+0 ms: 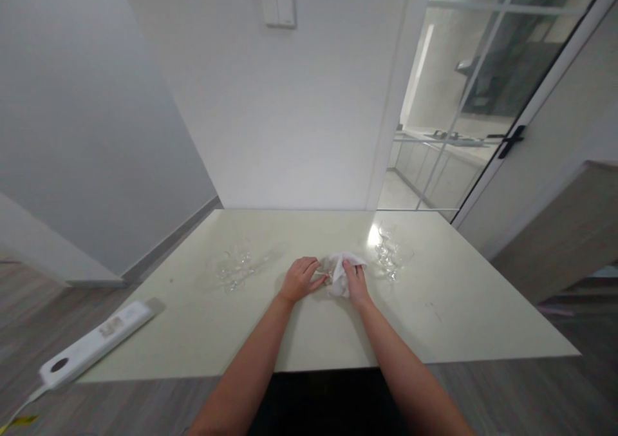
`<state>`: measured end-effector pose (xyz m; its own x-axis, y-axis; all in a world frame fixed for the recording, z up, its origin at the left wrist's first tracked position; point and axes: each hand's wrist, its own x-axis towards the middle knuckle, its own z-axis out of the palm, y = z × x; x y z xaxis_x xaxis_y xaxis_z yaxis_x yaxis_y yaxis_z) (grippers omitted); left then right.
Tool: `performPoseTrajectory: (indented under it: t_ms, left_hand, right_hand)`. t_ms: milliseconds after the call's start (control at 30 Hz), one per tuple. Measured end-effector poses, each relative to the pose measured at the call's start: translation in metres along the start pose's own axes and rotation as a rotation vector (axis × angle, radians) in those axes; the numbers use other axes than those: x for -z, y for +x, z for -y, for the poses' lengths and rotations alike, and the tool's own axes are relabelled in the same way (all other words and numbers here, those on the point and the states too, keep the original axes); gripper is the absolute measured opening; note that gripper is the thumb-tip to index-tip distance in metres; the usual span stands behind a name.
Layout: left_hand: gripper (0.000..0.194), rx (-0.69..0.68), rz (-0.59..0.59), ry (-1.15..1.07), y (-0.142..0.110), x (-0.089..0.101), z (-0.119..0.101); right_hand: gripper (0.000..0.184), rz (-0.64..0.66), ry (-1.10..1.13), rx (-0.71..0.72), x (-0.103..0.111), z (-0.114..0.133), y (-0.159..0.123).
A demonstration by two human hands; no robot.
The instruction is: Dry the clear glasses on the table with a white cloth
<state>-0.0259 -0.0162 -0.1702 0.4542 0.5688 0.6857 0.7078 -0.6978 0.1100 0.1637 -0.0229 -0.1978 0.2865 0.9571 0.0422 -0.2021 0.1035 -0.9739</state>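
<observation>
In the head view, my right hand (356, 285) grips a bunched white cloth (342, 270) above the middle of the table. My left hand (299, 280) has its fingers curled around the near side of a clear, see-through glass-like object (325, 274). The cloth presses against that object and covers part of it, so its full shape is hidden. To the left lies a group of clear transparent pieces (235, 270). Another cluster of clear pieces (387, 254) sits right of the cloth, near a bright reflection. Their exact kind is too faint to make out.
The pale glossy table (193, 333) stands against a white wall. A white power strip (99, 342) lies across its left front edge, its cord running down. At the right is a glazed door with a black handle (512, 141), beside a wooden cabinet (564, 230).
</observation>
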Motion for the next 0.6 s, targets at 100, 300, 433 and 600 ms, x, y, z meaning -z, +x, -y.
performPoseTrajectory:
  t_ms: [100, 300, 433, 600]
  left_hand:
    - [0.026, 0.07, 0.074, -0.078, -0.001, 0.002, 0.0]
    - [0.032, 0.354, 0.172, -0.383, 0.0, 0.005, 0.001]
    - [0.033, 0.407, 0.164, -0.529, 0.002, 0.007, 0.002]
    - [0.037, 0.314, -0.019, -0.381, -0.001, 0.009, 0.0]
  right_hand:
    - [0.046, 0.032, -0.066, 0.026, 0.0, 0.002, -0.001]
    - [0.048, 0.127, -0.128, 0.12, -0.001, 0.008, -0.01]
    - [0.05, 0.184, -0.15, 0.126, -0.001, 0.003, -0.01]
    - [0.052, 0.018, 0.003, -0.026, -0.002, -0.006, -0.004]
